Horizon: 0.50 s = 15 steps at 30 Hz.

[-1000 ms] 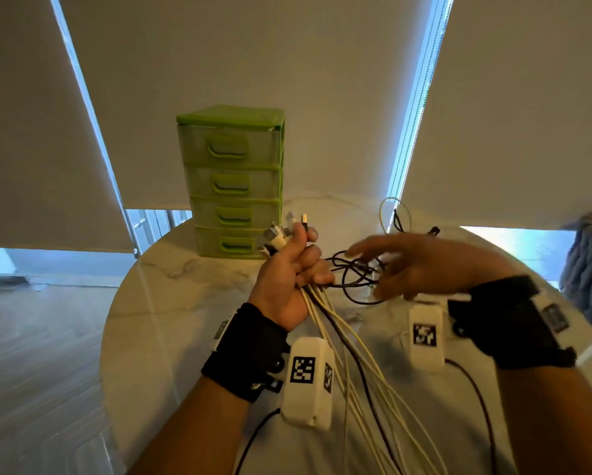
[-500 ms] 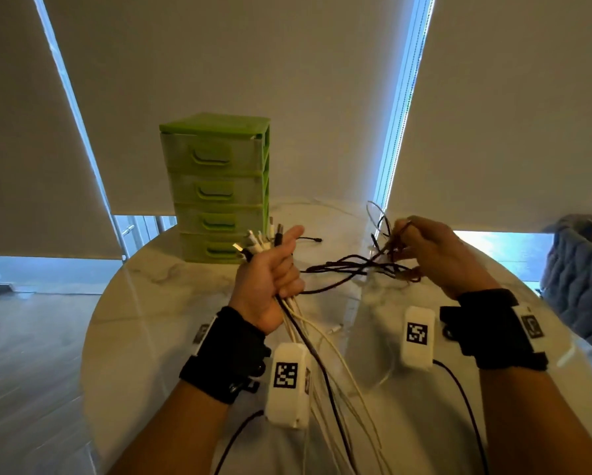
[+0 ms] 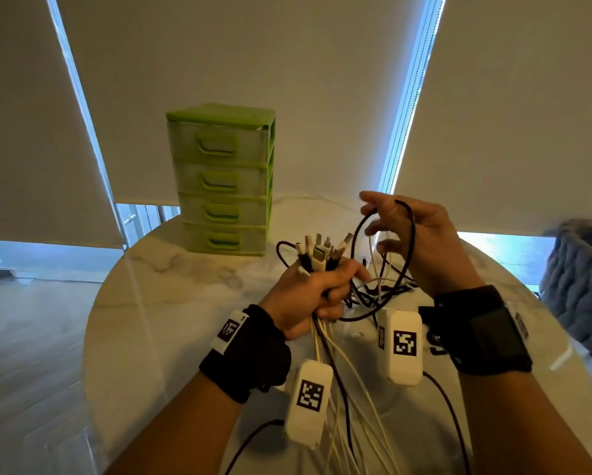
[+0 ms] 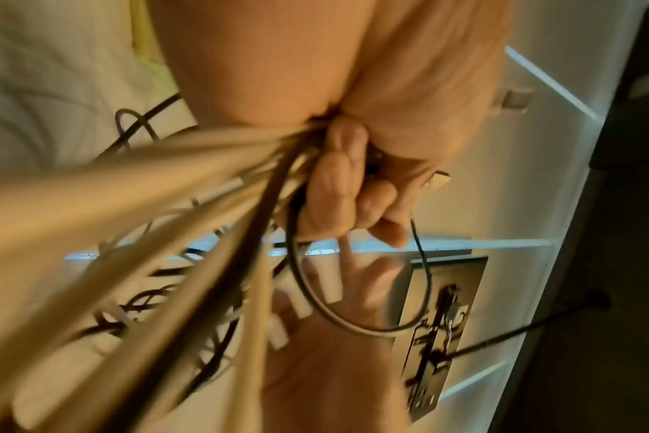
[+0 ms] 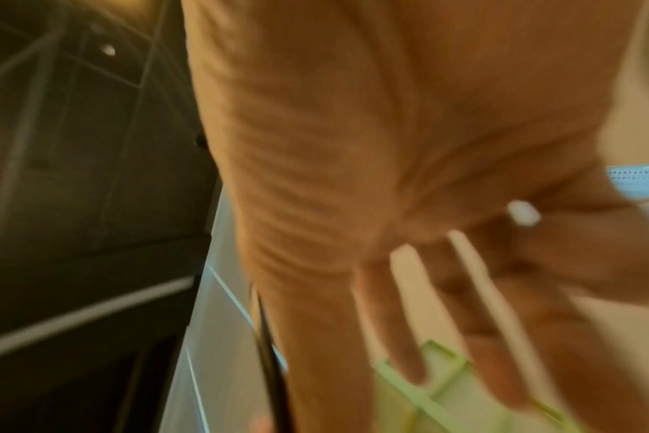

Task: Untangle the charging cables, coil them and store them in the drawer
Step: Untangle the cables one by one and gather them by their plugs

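My left hand (image 3: 308, 293) grips a bundle of white and black charging cables (image 3: 335, 354) in a fist, their plugs (image 3: 318, 250) sticking up above it. In the left wrist view my fingers (image 4: 338, 181) curl round the same cables (image 4: 167, 181). My right hand (image 3: 421, 241) is raised just right of the fist with its fingers spread, and a black cable loop (image 3: 412, 231) is draped around it. The right wrist view is blurred; it shows spread fingers (image 5: 401, 307) and the black cable (image 5: 271, 351). A tangle of cable (image 3: 373, 296) hangs between the hands. The green four-drawer unit (image 3: 219, 180) stands with all its drawers closed.
The round marble table (image 3: 171, 320) lies under both hands, with the drawer unit at its far edge. Roller blinds (image 3: 510, 97) cover the windows behind. A grey knitted throw (image 3: 582, 279) sits off the table's right side. Wooden floor (image 3: 30, 354) shows at the left.
My right hand stopped pinching the dark cables, came closer to the left fist and spread its fingers, with a black loop now over it. The left hand kept gripping the bundle.
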Tool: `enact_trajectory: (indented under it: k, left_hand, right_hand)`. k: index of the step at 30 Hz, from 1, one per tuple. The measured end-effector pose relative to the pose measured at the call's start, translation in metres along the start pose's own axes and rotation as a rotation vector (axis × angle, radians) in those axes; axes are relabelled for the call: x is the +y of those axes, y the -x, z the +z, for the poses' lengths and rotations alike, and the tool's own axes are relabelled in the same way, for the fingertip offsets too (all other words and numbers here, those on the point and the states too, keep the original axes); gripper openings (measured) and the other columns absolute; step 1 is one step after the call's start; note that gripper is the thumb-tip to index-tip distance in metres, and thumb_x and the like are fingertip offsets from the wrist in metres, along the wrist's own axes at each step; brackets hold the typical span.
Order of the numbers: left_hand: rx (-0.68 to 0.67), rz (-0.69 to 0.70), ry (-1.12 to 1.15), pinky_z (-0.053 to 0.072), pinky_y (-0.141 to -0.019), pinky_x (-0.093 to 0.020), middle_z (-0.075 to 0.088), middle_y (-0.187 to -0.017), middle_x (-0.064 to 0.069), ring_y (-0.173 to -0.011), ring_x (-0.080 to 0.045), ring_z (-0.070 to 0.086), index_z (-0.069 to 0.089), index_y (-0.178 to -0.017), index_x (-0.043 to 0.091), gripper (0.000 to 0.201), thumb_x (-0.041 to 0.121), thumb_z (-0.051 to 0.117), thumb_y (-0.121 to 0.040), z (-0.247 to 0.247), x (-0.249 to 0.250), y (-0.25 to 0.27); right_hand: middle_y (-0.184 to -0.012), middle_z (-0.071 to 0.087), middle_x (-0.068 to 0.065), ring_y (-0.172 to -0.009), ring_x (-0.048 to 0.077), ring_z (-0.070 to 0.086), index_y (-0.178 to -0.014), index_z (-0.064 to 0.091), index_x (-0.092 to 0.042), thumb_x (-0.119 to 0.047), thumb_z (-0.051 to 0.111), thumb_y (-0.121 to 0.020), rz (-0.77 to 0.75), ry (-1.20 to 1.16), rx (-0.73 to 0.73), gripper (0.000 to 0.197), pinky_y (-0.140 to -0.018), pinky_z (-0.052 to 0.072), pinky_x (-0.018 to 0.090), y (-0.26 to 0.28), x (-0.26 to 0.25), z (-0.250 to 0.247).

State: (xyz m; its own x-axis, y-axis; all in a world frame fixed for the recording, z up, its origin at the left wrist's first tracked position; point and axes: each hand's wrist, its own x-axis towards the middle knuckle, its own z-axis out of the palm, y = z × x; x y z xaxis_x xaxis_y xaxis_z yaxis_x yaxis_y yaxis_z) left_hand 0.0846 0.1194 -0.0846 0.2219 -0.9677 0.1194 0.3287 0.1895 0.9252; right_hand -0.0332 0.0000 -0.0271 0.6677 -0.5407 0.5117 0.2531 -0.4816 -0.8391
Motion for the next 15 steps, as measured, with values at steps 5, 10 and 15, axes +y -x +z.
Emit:
enact_trajectory:
  k: [5, 10, 15]
  left_hand:
    - [0.121, 0.145, 0.228, 0.021, -0.034, -0.014, 0.034, -0.05, 0.005, -0.033, 0.0, 0.024, 0.055, -0.082, 0.01, 0.018, 0.027, 0.051, -0.084, -0.011, 0.022, -0.001]
    - [0.224, 0.309, 0.345, 0.022, -0.032, -0.013, 0.039, -0.049, 0.004, -0.029, 0.0, 0.026, 0.051, -0.082, 0.011, 0.018, 0.026, 0.044, -0.087, -0.038, 0.053, 0.012]
    - [0.271, 0.295, 0.277, 0.021, -0.032, -0.013, 0.04, -0.048, 0.004, -0.029, 0.0, 0.025, 0.051, -0.081, 0.011, 0.022, 0.026, 0.042, -0.092, -0.047, 0.076, 0.02]
  right_hand:
    - [-0.1, 0.064, -0.015, -0.089, 0.003, 0.061, -0.106, 0.062, -0.045, -0.051, 0.073, -0.074, 0.355, 0.727, -0.608, 0.034, -0.082, 0.049, 0.025, 0.002, 0.016, -0.001]
    - [-0.063, 0.058, -0.002, -0.065, 0.017, 0.055, -0.063, 0.059, -0.016, -0.031, 0.058, -0.093, 0.345, 1.019, -0.347, 0.033, -0.059, 0.039, 0.025, -0.031, 0.027, -0.046]
    - [-0.089, 0.067, 0.009, -0.08, 0.026, 0.061, -0.086, 0.065, -0.013, -0.031, 0.061, -0.092, 0.472, 1.006, -0.139, 0.02, -0.067, 0.043, 0.028, -0.05, 0.036, -0.088]
